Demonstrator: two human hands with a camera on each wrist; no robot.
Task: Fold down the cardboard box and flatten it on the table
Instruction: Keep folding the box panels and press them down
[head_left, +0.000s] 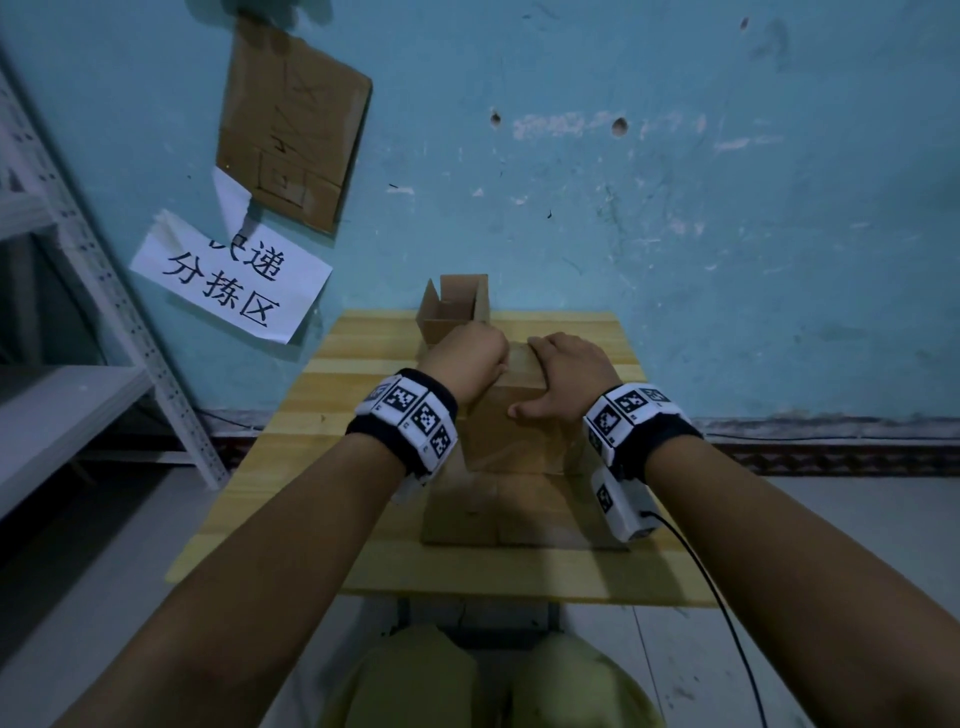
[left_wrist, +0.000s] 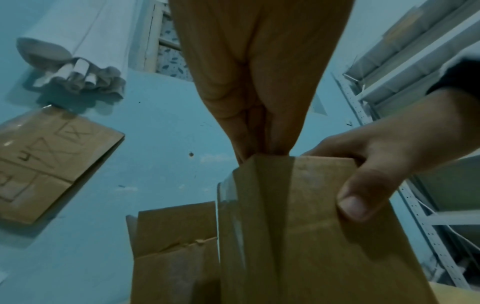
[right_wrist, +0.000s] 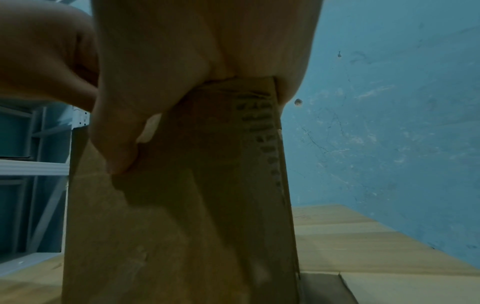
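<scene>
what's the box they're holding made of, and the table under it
The box looks like plain brown cardboard, matte, with sharp fold creases; a glossy strip down one edge in the left wrist view seems to be clear tape. The table appears to be light wood, joined in planks with visible grain, smooth finish; solid or veneer cannot be told.

My arms are bare to the wrists. Each wrist wears a black band (head_left: 402, 415) ringed with white blocks printed with black square codes. A white camera unit (head_left: 626, 506) hangs under my right wrist, trailing a black cable (head_left: 722, 608). My trousers (head_left: 467, 680) are olive.
</scene>
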